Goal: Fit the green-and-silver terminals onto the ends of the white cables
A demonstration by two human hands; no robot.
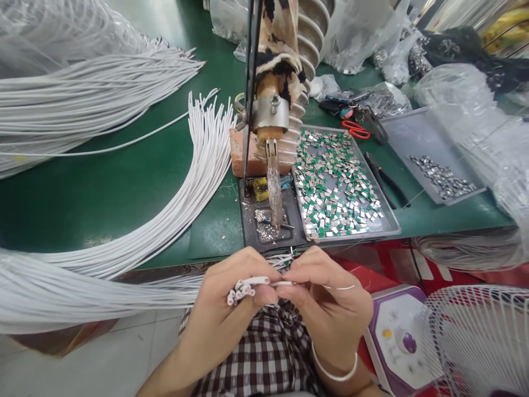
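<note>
A bundle of white cables (243, 288), ends blunt-cut and round, sits gripped in the left hand (231, 300) just below the green bench (103, 193); the right hand (326, 298) pinches one cable's tip; a tray of green-and-silver clips (339, 184) lies beyond.

no readable text, labels, brands, numbers or signs on anything
</note>
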